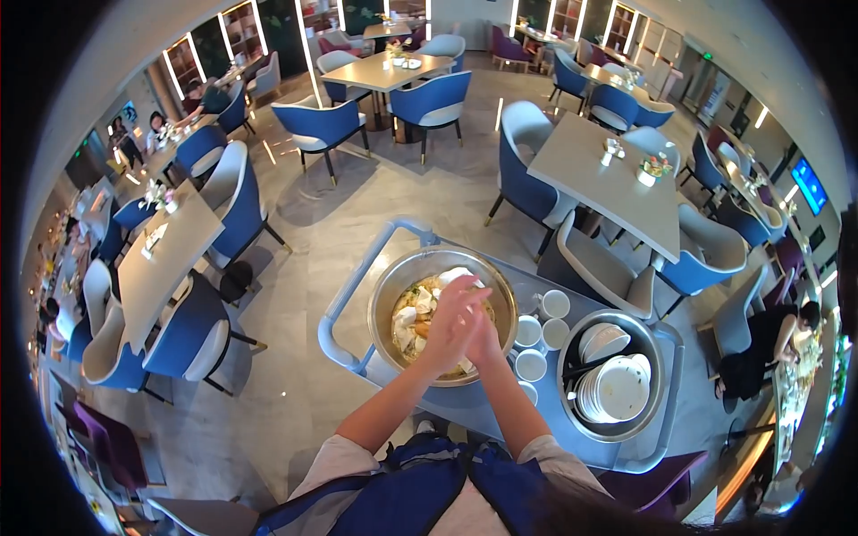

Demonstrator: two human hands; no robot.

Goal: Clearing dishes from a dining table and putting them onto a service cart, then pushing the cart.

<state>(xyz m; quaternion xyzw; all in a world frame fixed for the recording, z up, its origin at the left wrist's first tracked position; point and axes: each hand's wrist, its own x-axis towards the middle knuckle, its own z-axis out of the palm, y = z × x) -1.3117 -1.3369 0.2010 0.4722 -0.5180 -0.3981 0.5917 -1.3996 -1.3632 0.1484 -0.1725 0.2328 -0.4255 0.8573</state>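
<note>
Over a large steel basin (377, 315) my two hands meet, one overlapping the other. My left hand (454, 320) has its fingers stretched out and apart, with nothing visible in them. Partly behind it, my right hand (484, 335) is hard to make out; whatever may lie between the palms is hidden. Food waste with crumpled white tissues (405, 319) fills the lower part of the basin. It stands on a grey-blue trolley (456, 409). Several white cups (529, 365) are just right of the basin on the same trolley.
A second steel basin (660, 382) on the trolley's right holds stacked white plates (620, 392), bowls (603, 342) and dark utensils. A dining table (596, 174) with blue chairs stands ahead right, another table (167, 248) left. A person (757, 342) leans over a counter at far right.
</note>
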